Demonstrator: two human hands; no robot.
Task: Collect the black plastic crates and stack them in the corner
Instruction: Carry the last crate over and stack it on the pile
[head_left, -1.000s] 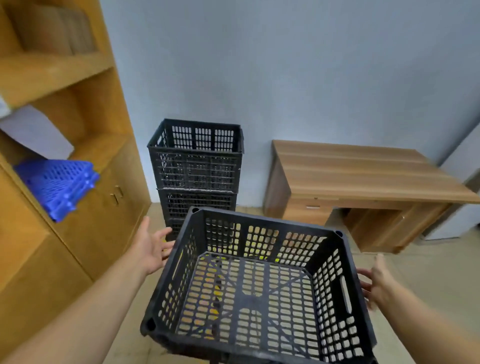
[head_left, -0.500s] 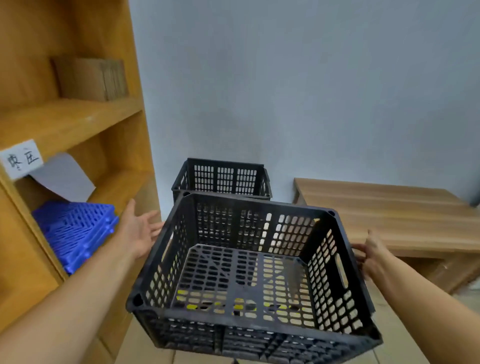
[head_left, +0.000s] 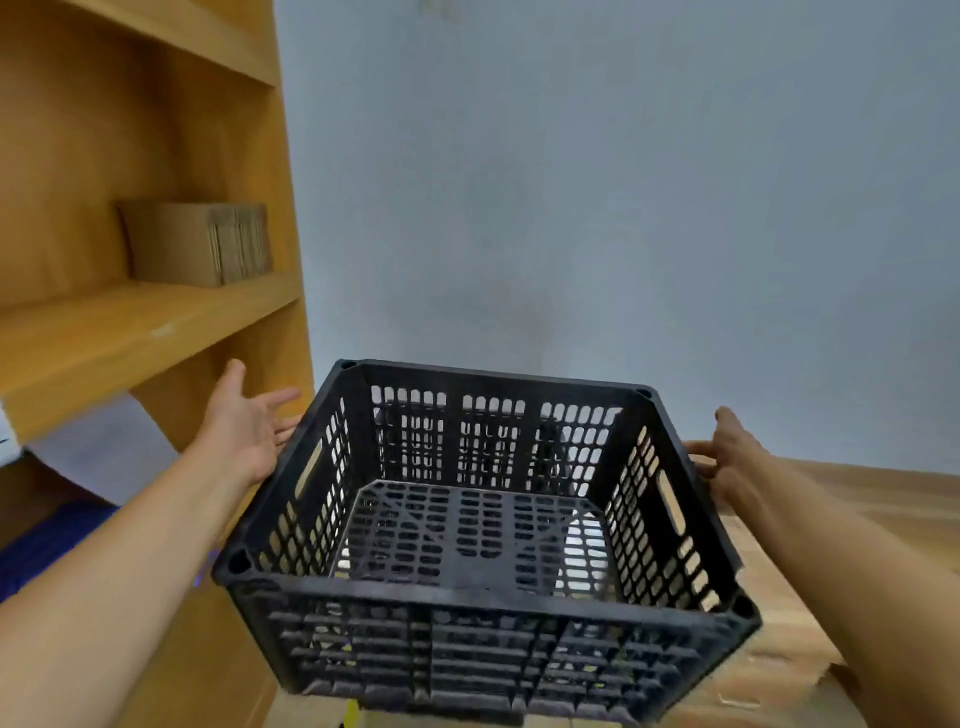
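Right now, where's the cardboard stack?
In the head view, upper left: the cardboard stack stands on the wooden shelf, above and left of the black crate.

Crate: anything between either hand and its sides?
No. The left hand lies flat against the crate's left wall, and the right hand touches the right rim. Nothing visible sits between.

A wooden shelf (head_left: 135, 332) bears a stack of flattened cardboard (head_left: 200, 244) near its back.
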